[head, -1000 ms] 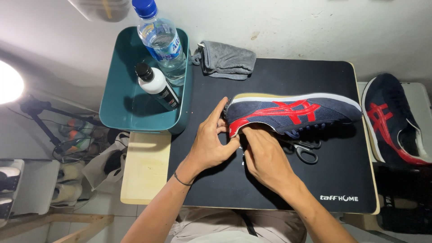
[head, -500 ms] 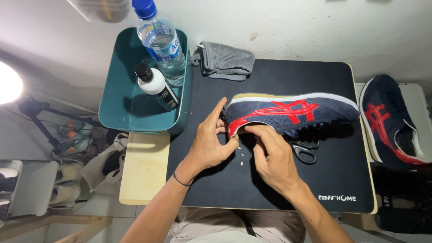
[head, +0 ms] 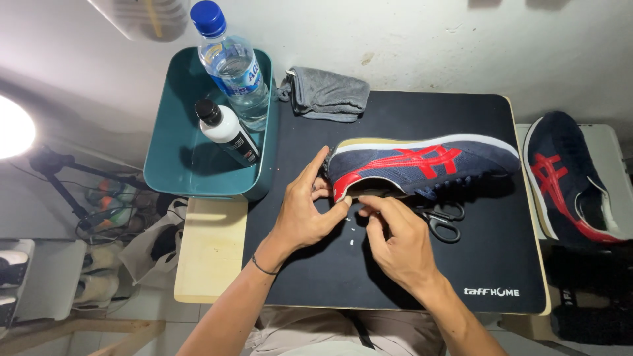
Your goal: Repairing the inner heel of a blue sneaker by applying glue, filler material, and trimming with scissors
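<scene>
We steady the navy and red shoe (head: 422, 165), which lies on its side on the black mat (head: 501, 264), with our left hand (head: 304, 214) cupped around its heel end, fingers spread against it. Our right hand (head: 399, 240) pinches at the shoe's opening edge with thumb and forefinger. Scissors (head: 443, 221) lie just below the shoe, a grey cloth (head: 328, 94) above it, and a second shoe (head: 570, 178) to its right.

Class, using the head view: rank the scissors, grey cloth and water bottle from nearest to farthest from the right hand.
Measured from the right hand:
1. Scissors, just right of it on the mat.
2. Grey cloth, at the mat's far edge.
3. Water bottle, far left in the teal bin.
</scene>
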